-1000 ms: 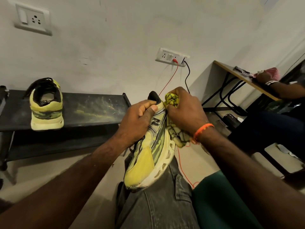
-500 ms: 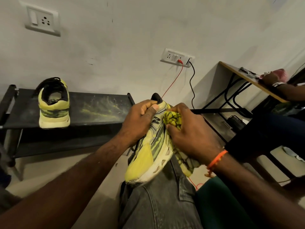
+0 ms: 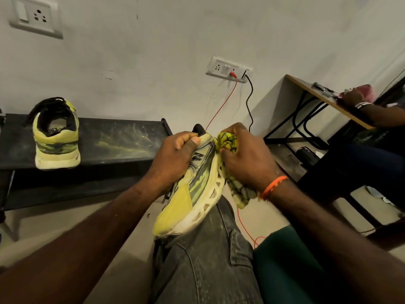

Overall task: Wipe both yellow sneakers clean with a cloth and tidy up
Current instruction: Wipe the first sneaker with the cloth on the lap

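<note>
Left hand grips light, stiff yellow mesh sneaker at heel; right hand clutches soft yellow patterned cloth.

I see a dark bench smeared with yellowish dust along the white wall, with one switch-and-socket plate high at the left and another lower down feeding a red wire and a black cable. At the right I make out a wooden-topped desk on black legs, where another person's forearm rests. My view's bottom shows grey jeans beside a green cushion.
</note>
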